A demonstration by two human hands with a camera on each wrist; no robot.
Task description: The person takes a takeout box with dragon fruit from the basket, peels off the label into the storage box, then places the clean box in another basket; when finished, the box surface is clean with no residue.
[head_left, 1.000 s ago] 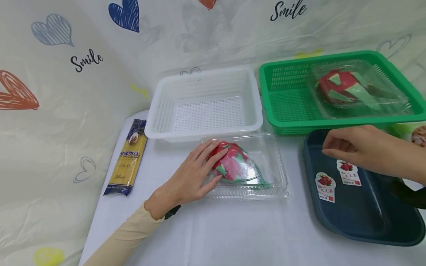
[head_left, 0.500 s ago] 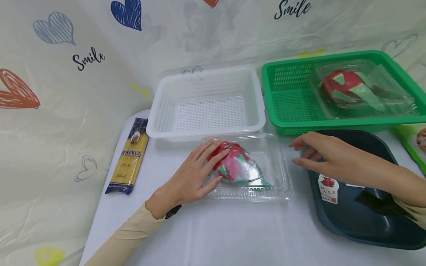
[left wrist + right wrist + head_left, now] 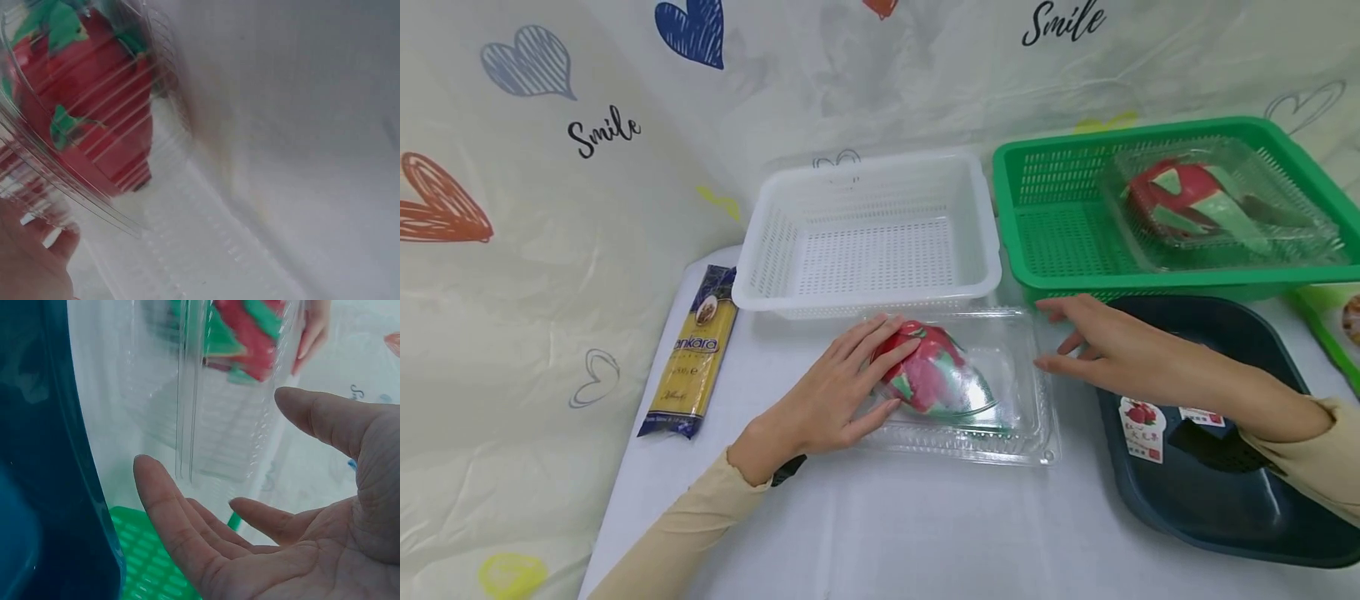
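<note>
A clear plastic clamshell box [image 3: 1018,417] lies on the white cloth, with a red and green dragon fruit [image 3: 936,371] inside it. My left hand [image 3: 842,387] rests on the box's left part, its fingers spread over the lid above the fruit. In the left wrist view the dragon fruit [image 3: 94,94] shows through the ribbed plastic. At the box's right edge, my right hand [image 3: 1112,342] hovers with fingers extended and parted. The right wrist view shows nothing between the thumb and fingers of the right hand [image 3: 269,544].
Behind the box stands a white basket [image 3: 748,287]. A green basket [image 3: 1052,246] at the back right holds another boxed dragon fruit [image 3: 1187,196]. Partly under my right forearm is a dark blue tray [image 3: 1172,508] bearing fruit stickers [image 3: 1142,429]. A pasta packet [image 3: 694,358] lies left.
My right hand has moved left from over the blue tray to the box's right edge, its fingers opening out. The box's right side has swung slightly nearer; my left hand stays on it.
</note>
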